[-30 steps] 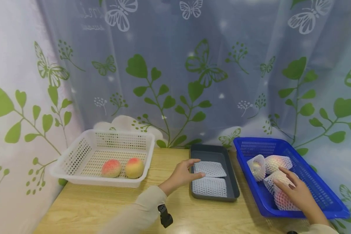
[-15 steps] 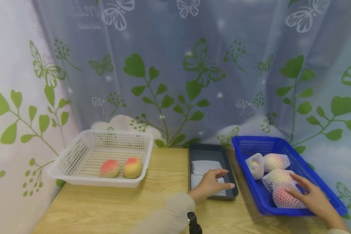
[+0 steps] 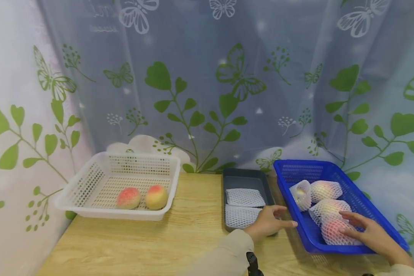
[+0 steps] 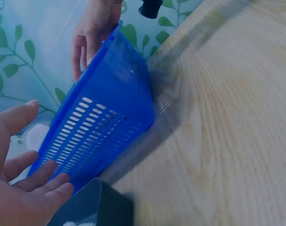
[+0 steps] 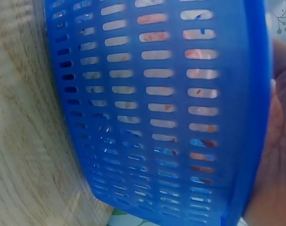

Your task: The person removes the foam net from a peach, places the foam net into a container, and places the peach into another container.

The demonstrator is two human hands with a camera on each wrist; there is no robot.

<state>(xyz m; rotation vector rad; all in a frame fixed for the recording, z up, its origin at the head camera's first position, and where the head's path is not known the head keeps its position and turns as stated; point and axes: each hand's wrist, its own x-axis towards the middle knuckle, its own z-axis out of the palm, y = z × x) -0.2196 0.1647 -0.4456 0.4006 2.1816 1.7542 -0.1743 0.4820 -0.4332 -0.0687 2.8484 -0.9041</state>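
Observation:
My left hand has its fingers spread and holds nothing. It is over the right edge of the dark grey tray, its fingertips right by the left rim of the blue basket. Inside that basket lie several peaches in white foam nets. My right hand reaches in over the near right side, thumb and fingers parted beside the nearest netted peach. From the right wrist, the basket's slotted wall hides most of that hand's fingers.
Two flat white foam nets lie in the grey tray. At the left, a white basket contains two bare peaches. All stand on a wooden table, with a patterned curtain behind.
My left hand has moved right, from above the foam nets across the tray to the blue basket's rim. My right hand has drawn slightly right and down, staying at the nearest netted peach.

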